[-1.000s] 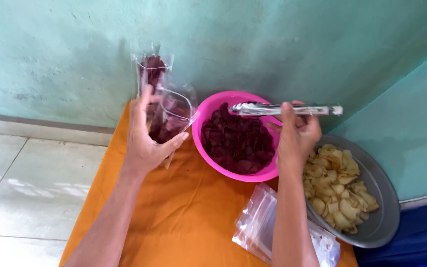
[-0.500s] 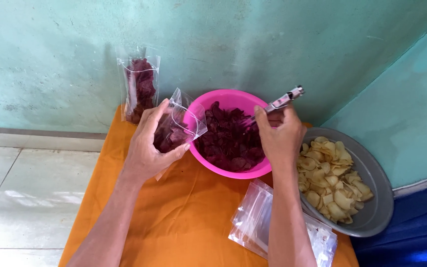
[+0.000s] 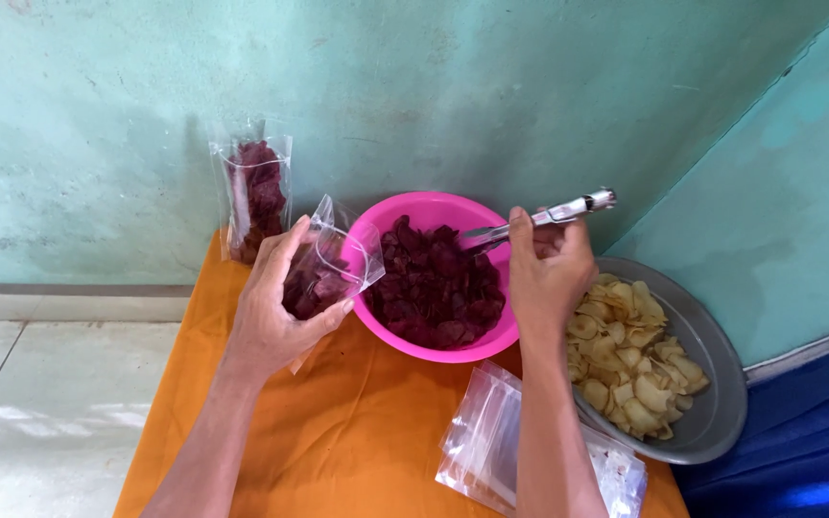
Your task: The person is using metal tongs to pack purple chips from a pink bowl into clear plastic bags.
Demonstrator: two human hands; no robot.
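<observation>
Purple chips (image 3: 438, 283) fill the round pink plastic bowl (image 3: 501, 336) in the middle of our orange cloth-covered table (image 3: 357, 422). Nearest us, a stack of empty clear plastic zip bags (image 3: 482, 441) lies on the cloth, partly under our right forearm. Our left hand (image 3: 275, 307) wraps around a clear plastic bag partly filled with purple chips (image 3: 323, 273), mouth open and tilted toward the bowl rim. Our right hand (image 3: 547, 273) is closed on shiny metal tongs (image 3: 539, 218), tips down among the chips in the bowl. To the right, a grey metal pan of pale yellow chips (image 3: 717, 422) sits just beside the bowl. Farthest back, a filled clear bag of purple chips (image 3: 253, 197) stands upright against the teal wall (image 3: 414, 96).
</observation>
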